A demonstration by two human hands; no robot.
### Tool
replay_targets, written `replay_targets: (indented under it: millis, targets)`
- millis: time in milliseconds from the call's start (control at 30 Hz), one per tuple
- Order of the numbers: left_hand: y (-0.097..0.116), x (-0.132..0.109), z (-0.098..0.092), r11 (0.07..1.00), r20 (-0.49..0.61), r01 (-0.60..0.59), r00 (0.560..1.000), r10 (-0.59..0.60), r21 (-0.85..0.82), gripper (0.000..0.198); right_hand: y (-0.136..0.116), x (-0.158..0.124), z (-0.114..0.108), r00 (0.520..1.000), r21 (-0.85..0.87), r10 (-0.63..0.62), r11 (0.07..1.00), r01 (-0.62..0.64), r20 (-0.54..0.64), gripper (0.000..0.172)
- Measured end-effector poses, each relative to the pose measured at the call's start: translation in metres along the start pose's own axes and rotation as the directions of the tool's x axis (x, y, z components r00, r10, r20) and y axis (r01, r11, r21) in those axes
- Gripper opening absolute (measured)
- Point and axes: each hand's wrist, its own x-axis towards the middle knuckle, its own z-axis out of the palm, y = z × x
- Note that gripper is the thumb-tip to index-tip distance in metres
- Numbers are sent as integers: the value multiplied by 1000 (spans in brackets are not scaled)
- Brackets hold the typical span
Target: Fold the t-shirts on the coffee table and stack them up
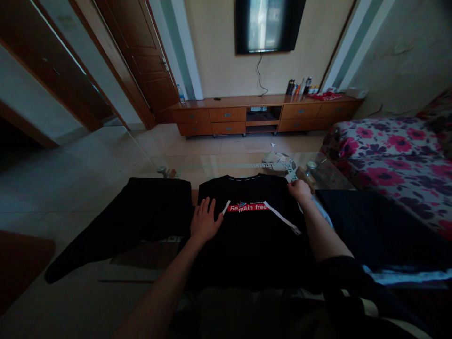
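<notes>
A black shirt is spread out before me on a glass-topped table, its neckline away from me. Across its chest runs a red "Remain free" print, with a white strip at each side. My left hand lies with fingers spread on the left part of the shirt, beside the print. At the far right shoulder, my right hand has its fingers closed on the shirt's edge. Another stretch of black cloth extends to the left, tapering toward me; whether it joins the shirt I cannot tell.
Dark folded cloth with pale blue fabric beneath lies at the right. The glass table's far edge shows beyond the shirt. A floral sofa stands at right. Along the back wall are a low wooden cabinet with bottles and a television.
</notes>
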Motion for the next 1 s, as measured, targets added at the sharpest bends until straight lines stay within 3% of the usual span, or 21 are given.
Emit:
replay_targets:
  millis: [167,233,300,400,467,567,667,767,833,933,1000]
  targets:
    - [0,0,-1,1000,-2,-12,1000,12,11,73,4,0,1,993,28,47,999,-44,-104,34]
    - [1,0,-1,1000,-2,-4,1000,4,22,72,6,1,-1,993,36,0,999,5,-118,35]
    - [1,-1,-1,999,-3,1,1000,-1,35,71,6,3,-5,975,74,-181,979,192,-127,38]
    - [2,-1,-2,999,-4,-6,1000,6,43,71,4,6,-11,841,104,-522,837,537,-139,50]
    - [2,-1,-3,999,2,-5,1000,5,40,71,4,6,-10,787,38,-616,786,617,-28,52]
    - [3,-1,-4,1000,7,0,1000,0,30,71,2,0,-4,814,-104,-560,810,577,155,45]
    - [2,-1,-4,1000,7,1,1000,-1,23,71,-5,-10,1,841,-179,-527,821,541,124,39]
    - [2,-2,-4,1000,1,3,1000,-3,21,71,-20,-18,-3,831,-195,-552,809,555,74,32]
    - [1,-2,-3,1000,-7,-2,1000,2,19,71,-31,-22,-9,793,-123,-586,786,606,166,28]
    - [0,-2,-2,1000,-13,-10,1000,11,16,71,-45,-27,-18,666,69,-623,749,659,410,25]
    - [0,-1,-1,1000,-13,-8,1000,9,15,71,-50,-31,-22,612,142,-614,754,641,499,26]
